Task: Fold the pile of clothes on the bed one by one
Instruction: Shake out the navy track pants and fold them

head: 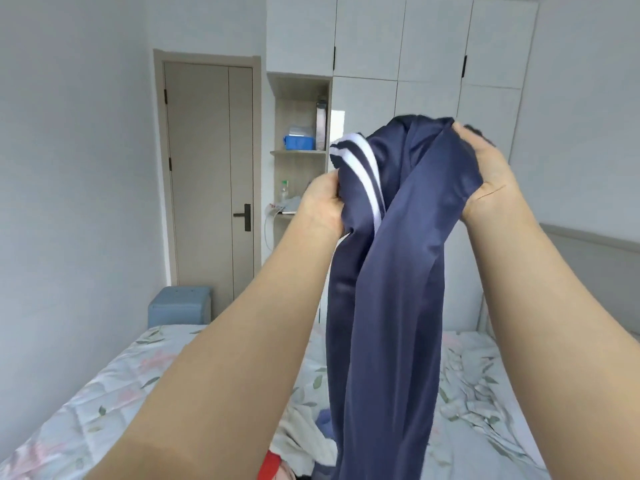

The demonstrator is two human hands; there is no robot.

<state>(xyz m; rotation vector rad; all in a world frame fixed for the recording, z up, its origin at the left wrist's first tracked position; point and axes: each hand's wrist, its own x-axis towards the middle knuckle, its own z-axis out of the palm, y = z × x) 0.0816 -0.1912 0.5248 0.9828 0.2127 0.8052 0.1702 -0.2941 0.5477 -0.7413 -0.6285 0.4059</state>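
Far left, a blue stool point(180, 306) sits at the foot of the bed point(104, 393), with a closed door point(207, 168) behind it. The bed's floral sheet runs across the bottom of the view.

Now the left hand point(320, 206), raised well above the bed, gripping a bunched edge of the navy garment point(391, 271). The cloth is gathered into the palm and the fingers are curled into it, mostly buried behind the fabric. Two white stripes point(360, 168) arc over the fold right beside that hand.

Behind the hand is an open shelf point(298, 152) with a blue box point(299, 142) on it and a bottle point(284, 190) lower down.

Centre: the garment hangs in long folds from both hands, its lower end dropping out of view at the bottom edge, over the pile of clothes point(301, 441) lying on the bed. A red item point(273, 462) peeks out at the pile's near edge.

On to the right hand point(491, 181), a little higher than the left, clamping the other bunch of navy cloth. Its thumb point(462, 131) presses on the top of the fold, and the remaining fingers are wrapped behind the fabric, so how they lie cannot be told. A dark scrap of the cloth shows past the knuckles.

Behind it all, a white wardrobe point(433, 46) fills the back wall.
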